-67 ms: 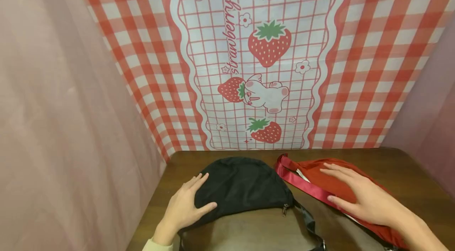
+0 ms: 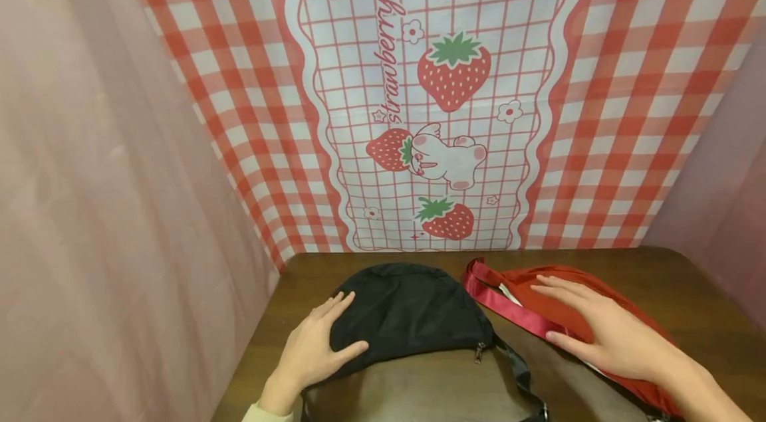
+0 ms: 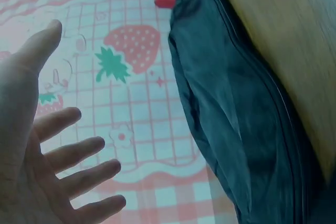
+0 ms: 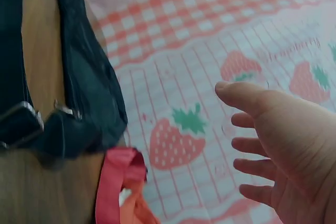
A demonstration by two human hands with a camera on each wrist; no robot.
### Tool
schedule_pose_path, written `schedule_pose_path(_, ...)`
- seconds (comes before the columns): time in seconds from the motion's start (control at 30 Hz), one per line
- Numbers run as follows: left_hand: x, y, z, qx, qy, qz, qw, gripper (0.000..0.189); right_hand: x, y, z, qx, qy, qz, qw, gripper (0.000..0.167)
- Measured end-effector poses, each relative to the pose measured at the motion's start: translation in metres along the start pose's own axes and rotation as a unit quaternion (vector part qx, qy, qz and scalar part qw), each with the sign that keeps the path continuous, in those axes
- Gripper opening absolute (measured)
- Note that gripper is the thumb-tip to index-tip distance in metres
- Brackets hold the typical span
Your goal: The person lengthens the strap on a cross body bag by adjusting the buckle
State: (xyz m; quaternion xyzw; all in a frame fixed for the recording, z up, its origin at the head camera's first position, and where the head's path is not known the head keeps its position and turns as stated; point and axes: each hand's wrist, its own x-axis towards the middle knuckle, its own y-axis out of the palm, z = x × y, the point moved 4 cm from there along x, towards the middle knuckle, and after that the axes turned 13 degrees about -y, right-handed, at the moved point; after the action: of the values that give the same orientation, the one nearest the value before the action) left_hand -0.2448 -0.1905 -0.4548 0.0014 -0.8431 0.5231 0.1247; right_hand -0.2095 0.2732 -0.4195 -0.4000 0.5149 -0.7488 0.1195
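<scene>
A black bag (image 2: 413, 316) lies on the brown wooden table (image 2: 431, 382), its rounded edge towards the back and its straight edge towards the person. The left hand (image 2: 314, 349) is over the bag's left end, fingers (image 3: 94, 175) spread and gripping nothing; the left wrist view shows a gap between them and the fabric. A zip pull (image 2: 479, 352) hangs at the bag's right corner, and from there a black strap (image 2: 517, 369) runs down to a metal buckle (image 2: 544, 411). To the right, a red bag (image 2: 562, 306) lies at a slant with a shiny pink strap (image 2: 520, 317) along its left side; whether that strap touches the black bag is hard to tell. The right hand (image 2: 622, 342) hangs above the red bag, its fingers and thumb apart, likewise holding nothing. Behind the table hangs a strawberry-printed cloth (image 2: 503, 163), with a pale pink curtain (image 2: 120, 176) to the left.
</scene>
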Motion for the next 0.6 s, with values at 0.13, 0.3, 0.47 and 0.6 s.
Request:
schedule_pose_path(0.13,-0.003,0.006,-0.010,-0.038,0.016,0.033,0.9986,0.080,0.008,0.005,0.015,0.001,-0.056,0.009,0.9984,0.065)
schedule_pose_path(0.3,-0.008,0.021,-0.020,-0.063,0.025,0.084,0.9941,0.075,0.005,0.026,0.024,0.083,-0.118,0.067,0.9873,0.052)
schedule_pose_path(0.47,-0.018,0.038,-0.031,-0.063,0.037,0.107,0.9915,0.068,-0.007,0.056,0.027,0.198,-0.117,0.143,0.9625,0.049)
schedule_pose_path(0.6,-0.027,0.054,-0.040,-0.069,0.049,0.137,0.9870,0.064,-0.018,0.082,0.025,0.238,-0.151,0.160,0.9462,0.051)
